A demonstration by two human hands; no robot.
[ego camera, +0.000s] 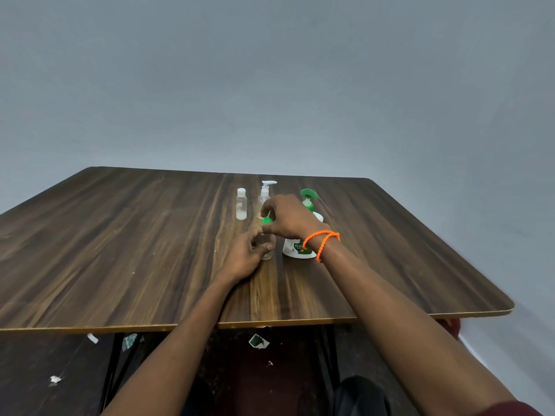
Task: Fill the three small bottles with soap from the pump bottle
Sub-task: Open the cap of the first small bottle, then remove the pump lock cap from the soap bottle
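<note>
Table (120, 235): dark wood grain, all bottles grouped toward the far edge, about mid-width.

Flip-cap bottle (241, 204): small, clear, white cap, upright, closest to the far edge on the left of the group, apart from both hands.

Clear pump bottle (265, 195): white pump head, upright just right of the flip-cap bottle, lower body partly hidden behind the right hand.

Left hand (246, 256): fingers curled around the body of the green-cap bottle (267, 244), which stands upright on the table nearer the front edge than the other two small bottles. Firm wrap, thumb side up.

Right hand (289, 219): comes in from above, fingertips pinching the green cap (267, 221) on that same bottle. Orange bracelet (321, 243) on the wrist.

Soap pump bottle (297, 247): white body, green pump head, label facing the front edge, upright just right of the green-cap bottle, partly hidden behind the right wrist. Neither hand touches it as far as visible.

Fill level in the small bottles: cannot tell.
</note>
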